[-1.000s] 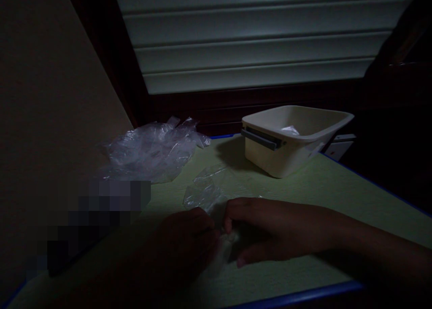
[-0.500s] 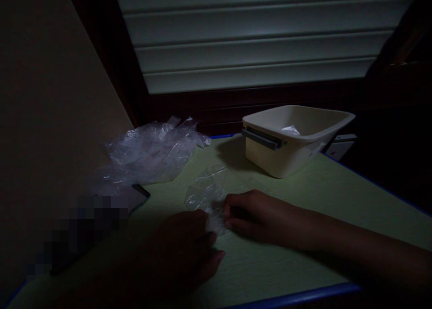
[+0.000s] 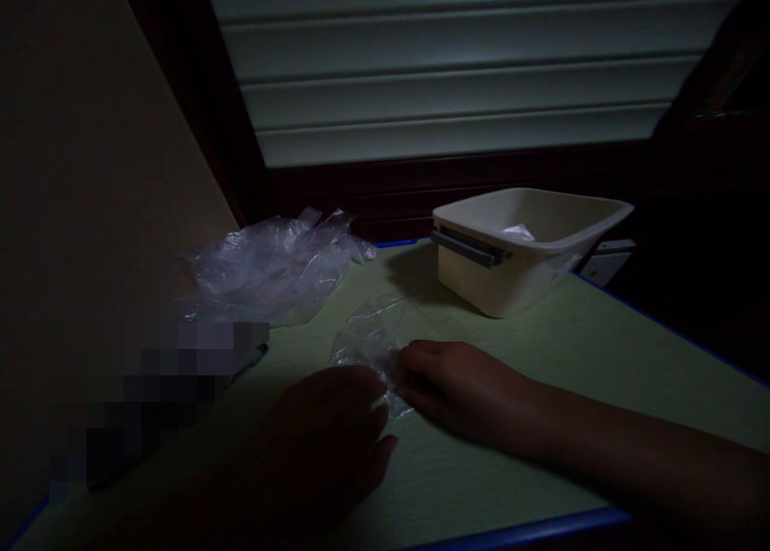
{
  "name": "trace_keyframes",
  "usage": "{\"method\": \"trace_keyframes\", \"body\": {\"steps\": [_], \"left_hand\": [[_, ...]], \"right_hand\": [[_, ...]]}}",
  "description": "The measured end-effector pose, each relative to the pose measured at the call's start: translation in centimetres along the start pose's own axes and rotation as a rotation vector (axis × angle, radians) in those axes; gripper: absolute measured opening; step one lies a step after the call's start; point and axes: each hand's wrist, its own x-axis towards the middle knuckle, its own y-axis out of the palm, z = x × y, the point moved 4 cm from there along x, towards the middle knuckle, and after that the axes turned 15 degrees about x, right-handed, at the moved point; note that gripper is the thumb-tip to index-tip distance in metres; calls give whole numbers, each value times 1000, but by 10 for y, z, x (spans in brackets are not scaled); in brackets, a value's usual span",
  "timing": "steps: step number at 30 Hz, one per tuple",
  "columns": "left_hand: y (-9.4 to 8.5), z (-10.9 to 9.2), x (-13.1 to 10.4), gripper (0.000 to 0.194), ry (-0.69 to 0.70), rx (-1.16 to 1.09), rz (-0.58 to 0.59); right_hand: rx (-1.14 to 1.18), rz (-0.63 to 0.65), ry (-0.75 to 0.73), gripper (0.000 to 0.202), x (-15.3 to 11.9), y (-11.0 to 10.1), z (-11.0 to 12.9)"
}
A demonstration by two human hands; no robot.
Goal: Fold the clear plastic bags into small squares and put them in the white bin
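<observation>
A clear, crinkled plastic bag (image 3: 366,344) lies on the pale green tabletop between my two hands. My right hand (image 3: 448,381) is closed in a pinch on the bag's right side, fingertips near the surface. From the lower left, my left hand (image 3: 334,439) reaches in, dark in shadow. Its curled fingers press on the bag's near left part, while the thumb sits a little apart below. The bag's near edge shows between the hands; some of it is hidden under the fingers.
A heap of clear plastic bags (image 3: 270,270) lies at the back left by the wall. A cream bin (image 3: 475,282) with a grey handle stands at the back right, something shiny inside. A pixelated dark object (image 3: 162,407) lies left. The table has a blue edge (image 3: 529,529).
My left hand has shifted slightly up and right, its fingers closer to my right hand. My right hand's fingers have turned a little lower over the bag.
</observation>
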Motion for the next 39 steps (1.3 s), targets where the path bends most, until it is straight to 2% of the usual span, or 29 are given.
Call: {"method": "trace_keyframes", "body": {"steps": [3,7,10,13,17,22,26,28,31,33,35,39], "left_hand": [[-1,0,2,26,1,55,-106],[0,-2,10,34,40,94,-50],[1,-3,12,38,38,101,-20],[4,-3,9,27,29,85,88],[6,-1,6,14,35,103,222],[10,2,8,12,12,142,479],[11,3,10,16,11,182,538],[5,8,9,17,-22,240,543],[-16,25,-1,16,-130,352,533],[-34,40,-15,20,-225,423,522],[-49,53,-34,19,-307,475,462],[-57,73,-72,27,-371,562,412]], "right_hand": [[-25,11,-40,9,0,1,1],[-123,-10,-119,10,1,-1,5],[-231,39,-293,10,-2,2,11],[-286,121,-394,13,-6,6,12],[-249,170,-383,18,-8,4,11],[-144,152,-354,24,-8,2,10],[-95,104,-367,28,-8,5,5],[-82,92,-373,29,-8,7,2],[-108,89,-377,29,-8,8,0],[-140,77,-385,29,-8,9,-1],[-164,61,-394,30,-8,10,-2],[-187,41,-412,32,-8,11,-2]]}}
